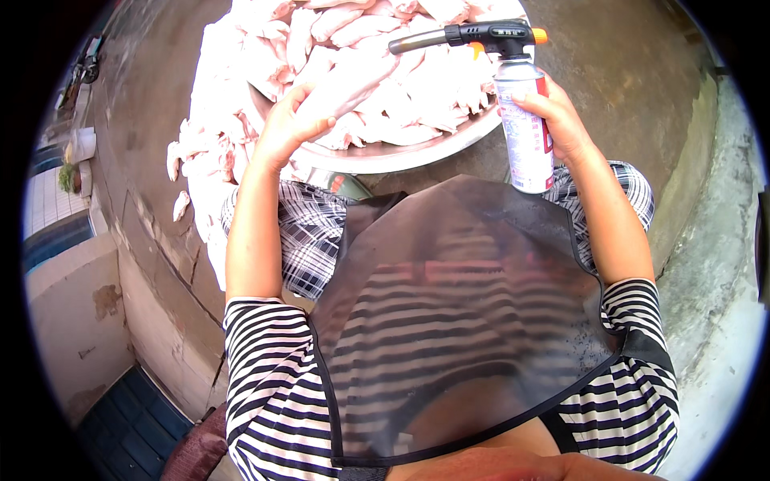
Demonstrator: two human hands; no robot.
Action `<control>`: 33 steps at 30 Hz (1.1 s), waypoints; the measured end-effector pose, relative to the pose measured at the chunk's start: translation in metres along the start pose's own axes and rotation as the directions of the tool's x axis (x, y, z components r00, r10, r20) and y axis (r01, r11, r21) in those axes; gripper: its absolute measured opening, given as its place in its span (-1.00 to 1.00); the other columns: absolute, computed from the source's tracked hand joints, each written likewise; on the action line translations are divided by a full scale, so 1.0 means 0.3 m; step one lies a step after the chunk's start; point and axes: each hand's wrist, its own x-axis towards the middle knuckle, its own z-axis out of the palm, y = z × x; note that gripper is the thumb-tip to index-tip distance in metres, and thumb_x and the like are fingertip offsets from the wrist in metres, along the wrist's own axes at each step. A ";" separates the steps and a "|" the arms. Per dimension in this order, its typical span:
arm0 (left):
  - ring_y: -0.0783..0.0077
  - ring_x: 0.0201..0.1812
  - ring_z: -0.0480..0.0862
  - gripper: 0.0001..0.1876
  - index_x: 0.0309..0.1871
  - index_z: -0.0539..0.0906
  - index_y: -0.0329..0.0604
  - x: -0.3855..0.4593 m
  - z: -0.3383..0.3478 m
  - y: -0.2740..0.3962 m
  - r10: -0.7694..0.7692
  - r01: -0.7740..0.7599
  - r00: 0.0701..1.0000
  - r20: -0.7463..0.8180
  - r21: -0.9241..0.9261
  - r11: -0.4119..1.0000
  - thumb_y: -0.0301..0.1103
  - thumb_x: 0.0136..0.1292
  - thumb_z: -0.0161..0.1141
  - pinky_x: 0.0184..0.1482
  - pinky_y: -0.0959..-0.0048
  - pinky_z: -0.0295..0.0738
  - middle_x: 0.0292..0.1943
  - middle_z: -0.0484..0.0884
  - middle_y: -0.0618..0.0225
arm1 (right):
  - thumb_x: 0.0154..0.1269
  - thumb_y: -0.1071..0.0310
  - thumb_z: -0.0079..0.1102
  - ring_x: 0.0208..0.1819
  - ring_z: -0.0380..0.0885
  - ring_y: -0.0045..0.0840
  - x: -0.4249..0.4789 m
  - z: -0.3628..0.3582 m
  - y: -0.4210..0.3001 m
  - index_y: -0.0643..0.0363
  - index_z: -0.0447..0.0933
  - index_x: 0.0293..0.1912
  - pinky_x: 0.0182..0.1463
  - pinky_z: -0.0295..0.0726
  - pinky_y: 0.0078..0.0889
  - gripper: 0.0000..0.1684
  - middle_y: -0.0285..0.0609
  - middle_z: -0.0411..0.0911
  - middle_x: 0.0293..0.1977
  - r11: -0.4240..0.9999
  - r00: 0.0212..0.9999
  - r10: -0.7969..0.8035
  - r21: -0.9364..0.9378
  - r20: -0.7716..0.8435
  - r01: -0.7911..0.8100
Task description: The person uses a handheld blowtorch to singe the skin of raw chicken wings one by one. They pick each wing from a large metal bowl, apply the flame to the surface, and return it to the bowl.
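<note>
My left hand [292,129] grips a pale pig's trotter [355,90], which slants up and to the right over a wide metal basin [397,157]. In my right hand [558,117] is the gas canister [522,138] of a blowtorch, held upright. Its black torch head [496,37] has an orange knob, and the metal nozzle [418,42] points left, close to the trotter's far end. Bright glare hides whether a flame burns. Several more pale trotters [361,30] are heaped in the basin.
More trotters [222,150] are piled left of the basin, partly washed out by glare. One trotter [181,205] lies apart on the wet concrete floor [607,66]. A dark translucent apron [457,288] covers my front. A low wall [162,306] runs along the left.
</note>
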 end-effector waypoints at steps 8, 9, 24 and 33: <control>0.18 -0.05 0.66 -0.39 0.24 0.37 -0.30 0.019 -0.016 -0.072 -0.206 0.226 0.972 0.112 -0.678 0.699 -0.10 0.24 0.21 -0.25 0.25 0.73 0.00 0.59 0.04 | 0.25 0.13 0.09 -0.13 0.63 -0.38 0.003 -0.021 0.007 0.31 0.38 0.10 -0.04 0.63 -0.31 -0.46 0.02 0.60 -0.13 0.970 0.998 0.057 0.234 0.032 -0.063; 0.17 -0.06 0.67 -0.39 0.25 0.37 -0.32 0.034 -0.026 -0.074 -0.168 0.240 0.970 0.174 -0.779 0.579 -0.08 0.26 0.18 -0.26 0.26 0.73 -0.01 0.59 0.03 | 0.25 0.12 0.08 -0.13 0.64 -0.37 0.006 -0.034 0.016 0.31 0.38 0.10 -0.04 0.64 -0.31 -0.46 0.02 0.60 -0.13 0.954 0.997 0.069 0.291 0.025 -0.074; -0.02 0.05 0.61 -0.14 0.39 0.16 -0.27 -0.005 -0.022 0.021 0.466 0.210 0.847 0.256 -0.966 0.149 -0.12 0.10 0.33 -0.20 0.10 0.75 0.05 0.55 -0.04 | 0.28 0.07 0.06 -0.23 0.65 -0.39 0.000 -0.043 0.012 0.33 0.42 0.04 -0.11 0.66 -0.33 -0.47 0.00 0.62 -0.21 0.922 1.000 0.025 0.387 -0.006 -0.021; 0.38 -0.05 0.60 -0.25 0.26 0.36 -0.29 -0.004 0.008 0.054 0.048 -0.101 0.987 -0.153 -0.364 0.926 -0.44 -0.13 0.32 -0.11 0.40 0.60 -0.05 0.56 0.23 | 0.24 0.10 0.13 -0.19 0.64 -0.41 -0.018 -0.018 -0.005 0.33 0.43 0.02 -0.09 0.63 -0.38 -0.48 -0.01 0.61 -0.19 0.969 0.996 -0.027 0.241 -0.088 0.048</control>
